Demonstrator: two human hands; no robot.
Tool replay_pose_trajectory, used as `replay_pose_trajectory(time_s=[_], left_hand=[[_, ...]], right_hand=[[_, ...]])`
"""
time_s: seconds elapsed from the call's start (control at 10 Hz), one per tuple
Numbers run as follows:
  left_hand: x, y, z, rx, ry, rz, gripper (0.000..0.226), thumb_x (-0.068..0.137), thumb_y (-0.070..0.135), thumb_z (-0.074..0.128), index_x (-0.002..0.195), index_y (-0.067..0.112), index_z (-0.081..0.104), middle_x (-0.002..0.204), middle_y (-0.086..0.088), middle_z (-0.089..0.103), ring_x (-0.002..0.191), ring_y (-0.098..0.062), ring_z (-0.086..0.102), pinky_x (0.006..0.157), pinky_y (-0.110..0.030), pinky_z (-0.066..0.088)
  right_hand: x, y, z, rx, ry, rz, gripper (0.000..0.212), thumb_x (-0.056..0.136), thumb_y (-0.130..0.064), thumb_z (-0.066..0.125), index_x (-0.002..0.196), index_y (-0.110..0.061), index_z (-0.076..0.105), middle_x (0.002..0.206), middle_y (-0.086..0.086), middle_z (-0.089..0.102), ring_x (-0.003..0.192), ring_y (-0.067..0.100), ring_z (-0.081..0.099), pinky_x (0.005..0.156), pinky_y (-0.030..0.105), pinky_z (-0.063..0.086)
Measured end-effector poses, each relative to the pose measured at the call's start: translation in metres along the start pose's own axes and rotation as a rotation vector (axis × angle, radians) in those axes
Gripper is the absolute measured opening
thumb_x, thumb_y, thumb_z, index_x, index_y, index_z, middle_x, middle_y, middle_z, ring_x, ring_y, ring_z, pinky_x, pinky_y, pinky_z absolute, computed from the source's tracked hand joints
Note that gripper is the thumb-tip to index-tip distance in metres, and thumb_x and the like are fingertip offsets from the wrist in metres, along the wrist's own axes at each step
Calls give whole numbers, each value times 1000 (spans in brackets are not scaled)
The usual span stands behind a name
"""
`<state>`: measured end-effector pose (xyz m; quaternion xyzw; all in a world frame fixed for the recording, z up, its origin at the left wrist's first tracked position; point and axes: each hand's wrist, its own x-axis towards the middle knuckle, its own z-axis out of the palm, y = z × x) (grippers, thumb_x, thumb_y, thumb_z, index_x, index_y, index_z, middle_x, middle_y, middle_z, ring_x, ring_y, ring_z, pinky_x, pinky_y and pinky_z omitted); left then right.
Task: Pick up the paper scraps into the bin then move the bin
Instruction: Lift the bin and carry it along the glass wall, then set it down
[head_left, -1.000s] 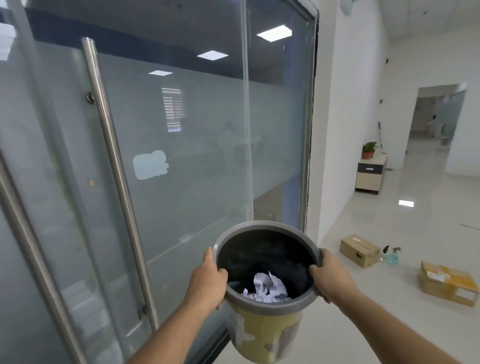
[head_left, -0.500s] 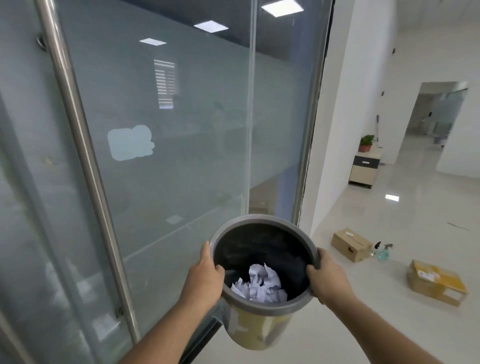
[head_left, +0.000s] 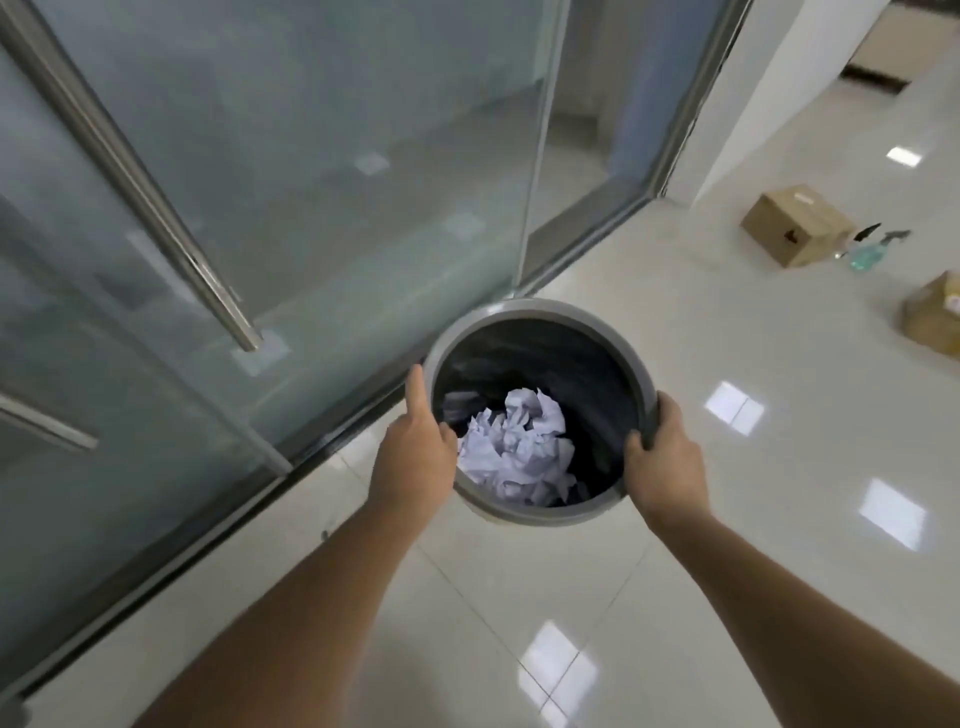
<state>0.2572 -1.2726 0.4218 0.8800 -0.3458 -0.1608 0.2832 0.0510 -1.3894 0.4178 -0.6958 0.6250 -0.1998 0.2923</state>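
Note:
A round bin (head_left: 540, 312) with a grey rim and dark liner is held low over the tiled floor, close to the glass wall. Crumpled white paper scraps (head_left: 517, 449) lie inside it. My left hand (head_left: 415, 457) grips the rim on its left side, thumb along the edge. My right hand (head_left: 665, 462) grips the rim on the right, fingers curled over it. From above I see into the bin; its outer wall is hidden.
A frosted glass wall and door with a long steel handle (head_left: 156, 208) runs along the left. Two cardboard boxes (head_left: 795, 223) (head_left: 935, 317) and a spray bottle (head_left: 867, 252) sit on the glossy tiles (head_left: 519, 623) at the right.
The view has tipped downward and the bin has come down toward the floor near the glass wall. Both hands keep the same hold on the rim.

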Motion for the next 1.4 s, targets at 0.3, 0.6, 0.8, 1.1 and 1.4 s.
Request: replay_pose_trajectory(time_s=[0.3,0.6,0.8,1.1,1.4], left_hand=[[-26,-216,241,-27,-160,-135,68,98,20,50,152,25,9,95,-14,68,71,-20,56,63,-29,46],[4,-302,344,-67,-177,-112,69,97,19,51,152,28,9,86,-9,68,69,-23,66,59,-33,53],[6,-316,360,-53,-166,-103,69,97,19,51,152,24,10,85,-10,70,66,-24,66,56,-33,52],[-12,-300,311,95,-274,-230,73,96,43,46,153,25,5,120,-12,57,81,-27,62,64,-33,44],[-27,-131,70,39,-292,-163,53,98,34,45,147,19,31,115,-14,65,104,-28,62,83,-38,48]], right_hand=[[-30,224,238,-9,-86,106,40,92,-15,42,128,-30,37,80,3,57,66,26,53,65,36,43],[-8,306,351,10,-130,140,41,94,-18,39,133,-28,32,70,-5,55,61,10,54,52,32,40],[-5,314,366,-5,-144,137,39,94,-20,37,130,-33,29,72,-6,57,63,17,59,60,40,53],[-16,283,316,-121,-307,305,76,96,-44,46,153,-17,3,141,22,43,128,38,45,98,49,42],[-38,74,115,-45,-395,208,63,95,-38,51,147,-8,29,140,15,48,129,27,46,103,34,36]])
